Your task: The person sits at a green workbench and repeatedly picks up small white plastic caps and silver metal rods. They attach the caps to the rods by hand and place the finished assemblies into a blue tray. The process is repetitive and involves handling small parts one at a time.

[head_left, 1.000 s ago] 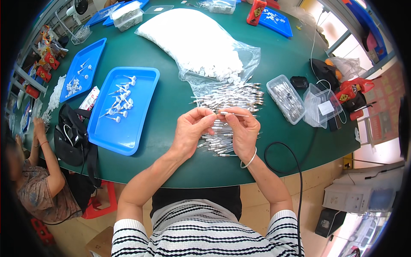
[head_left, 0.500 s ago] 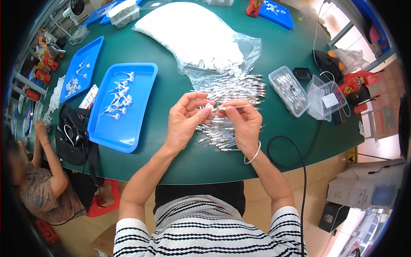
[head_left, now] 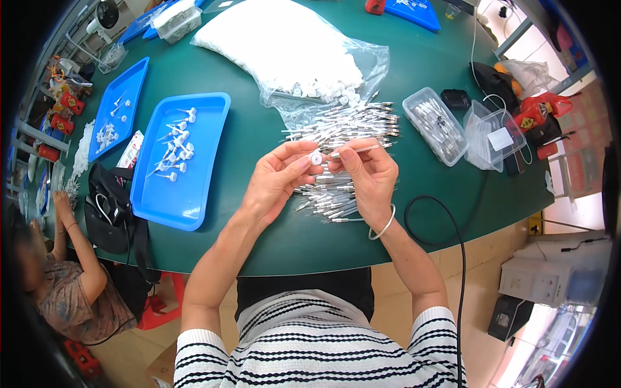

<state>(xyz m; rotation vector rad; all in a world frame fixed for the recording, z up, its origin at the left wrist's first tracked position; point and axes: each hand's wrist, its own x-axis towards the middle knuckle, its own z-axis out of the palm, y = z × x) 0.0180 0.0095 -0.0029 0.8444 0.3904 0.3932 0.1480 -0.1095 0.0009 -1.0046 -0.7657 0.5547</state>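
Between the thumb and fingers of my left hand (head_left: 273, 180) is a small round white cap (head_left: 316, 158), its flat face with a centre hole turned up. My right hand (head_left: 372, 181) pinches a thin white rod (head_left: 367, 149), its inner end close to the cap; whether they touch I cannot tell. Under and beyond both hands lies a loose pile of thin metal-tipped rods (head_left: 330, 202). Behind it, a large clear bag (head_left: 278, 48) of white caps spills some from its mouth. To the left, a blue tray (head_left: 173, 208) bears several capped rods (head_left: 173, 149).
A clear box of rods (head_left: 435, 126) and stacked clear containers (head_left: 485, 152) stand at right. A black cable (head_left: 446, 223) loops over the green table (head_left: 284, 249). A black bag (head_left: 107, 210) lies left, near a seated person (head_left: 71, 291). Another blue tray (head_left: 123, 97) is farther left.
The white cap in my left hand has turned so its flat face shows. The rod's outer end has tipped upward in my right hand. The whole view has shifted slightly.
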